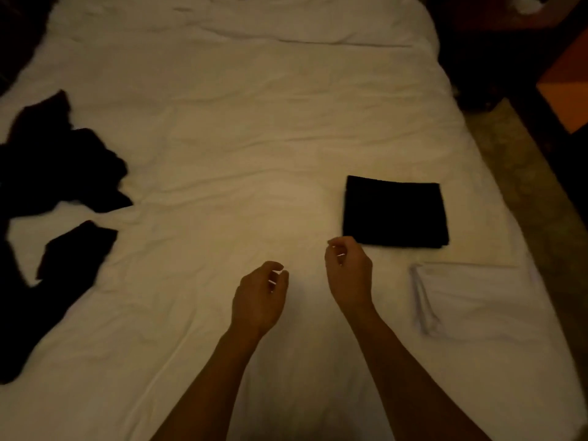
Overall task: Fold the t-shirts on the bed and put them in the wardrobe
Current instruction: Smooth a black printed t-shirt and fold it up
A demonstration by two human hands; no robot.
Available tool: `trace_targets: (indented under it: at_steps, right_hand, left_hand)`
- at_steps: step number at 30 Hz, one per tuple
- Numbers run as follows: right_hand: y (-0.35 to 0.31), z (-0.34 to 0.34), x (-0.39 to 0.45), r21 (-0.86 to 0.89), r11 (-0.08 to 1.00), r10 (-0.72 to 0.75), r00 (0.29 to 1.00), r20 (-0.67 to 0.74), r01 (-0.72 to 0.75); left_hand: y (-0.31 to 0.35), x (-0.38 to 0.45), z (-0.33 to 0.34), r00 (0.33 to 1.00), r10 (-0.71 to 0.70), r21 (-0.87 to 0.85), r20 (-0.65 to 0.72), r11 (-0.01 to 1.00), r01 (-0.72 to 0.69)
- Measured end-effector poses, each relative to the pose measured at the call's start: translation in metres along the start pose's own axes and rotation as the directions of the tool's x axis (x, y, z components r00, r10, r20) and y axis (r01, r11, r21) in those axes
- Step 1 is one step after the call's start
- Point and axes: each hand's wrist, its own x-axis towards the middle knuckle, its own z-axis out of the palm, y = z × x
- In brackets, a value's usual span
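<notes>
A black t-shirt (394,213) lies folded into a neat rectangle on the right side of the white bed (238,138). Just below it a white t-shirt (471,300) lies folded, hard to tell from the sheet. Unfolded black garments (54,192) sprawl in a heap at the bed's left edge. My right hand (348,273) hovers just left of the black rectangle's near corner, fingers loosely curled and holding nothing. My left hand (259,297) hangs beside it over the bare sheet, also loosely curled and holding nothing.
The bed's right edge drops to a patterned carpet (521,186). Dark wooden furniture (496,20) and an orange surface (569,84) stand at the far right. Another dark item (22,30) sits at the top left corner.
</notes>
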Motion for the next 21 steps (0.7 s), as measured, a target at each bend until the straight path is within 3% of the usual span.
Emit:
trace_targets:
  at_steps: [7,14,18,21]
  right_hand:
    - [-0.076,0.165,-0.071,-0.043,0.996,-0.066,0.984,0.167,0.074]
    - [-0.156,0.329,-0.131,-0.09,0.976,-0.144,0.902,0.407,0.197]
    - [-0.188,0.405,-0.148,-0.157,0.942,-0.16,0.809,0.566,0.297]
    - [-0.204,0.457,-0.154,-0.271,0.872,-0.084,0.67,0.737,0.408]
  left_hand:
    - [-0.128,0.009,-0.135,0.983,-0.149,-0.137,-0.107,0.981,0.134]
    - [-0.259,0.032,-0.263,0.925,-0.325,-0.221,-0.196,0.934,0.281]
    - [-0.33,0.047,-0.304,0.875,-0.406,-0.316,-0.264,0.893,0.319]
    - [-0.379,0.051,-0.321,0.803,-0.455,-0.299,-0.385,0.885,0.358]
